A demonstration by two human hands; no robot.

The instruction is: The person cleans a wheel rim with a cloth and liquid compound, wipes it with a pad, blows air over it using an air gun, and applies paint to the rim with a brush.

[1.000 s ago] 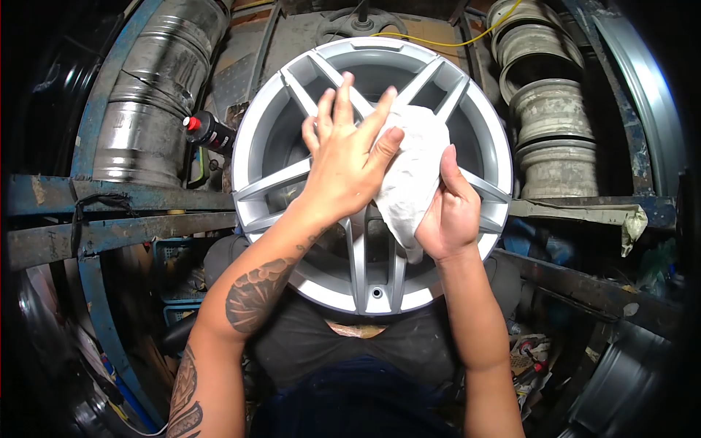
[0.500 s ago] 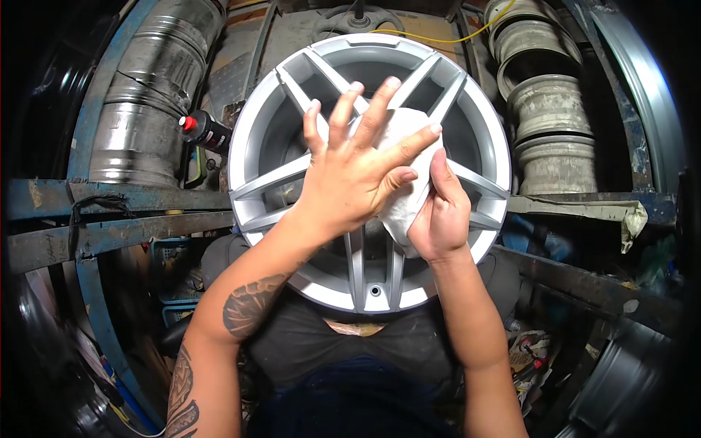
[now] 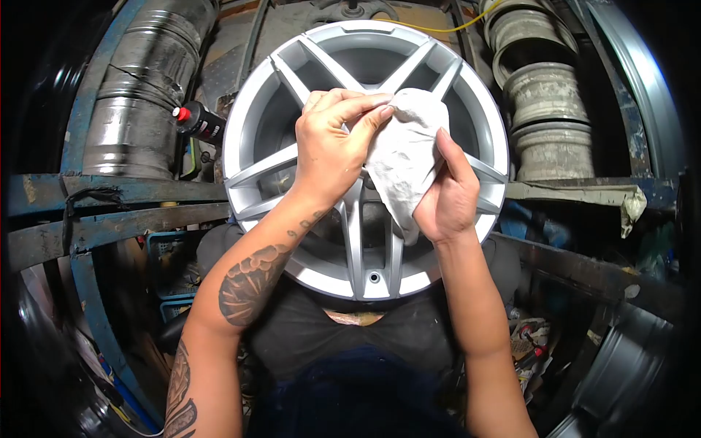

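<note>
My left hand (image 3: 332,139) pinches the crumpled white cloth (image 3: 407,150) at upper left; my right hand (image 3: 454,196) (fingers hidden) clasps its right edge, its length running toward me above the silver, spoked metal wheel (image 3: 355,252).

Above the white, crumpled cloth (image 3: 412,139), the wide gap between the upper spoke pairs of the silver metal wheel rim (image 3: 491,120) leaves room for a hand to pass. Spokes wall that gap on both sides. The wheel's middle is blocked by the cloth, the left grip (image 3: 330,142) and the right grip (image 3: 449,201). Left of the rim, a black, red-capped bottle (image 3: 198,124) and a stack of shiny metal cylinders (image 3: 139,117) narrow the way; on the right stand dull grey wheel barrels (image 3: 551,150). Below, the dark-trousered lap (image 3: 409,339) and both forearms crowd the lower edge.
</note>
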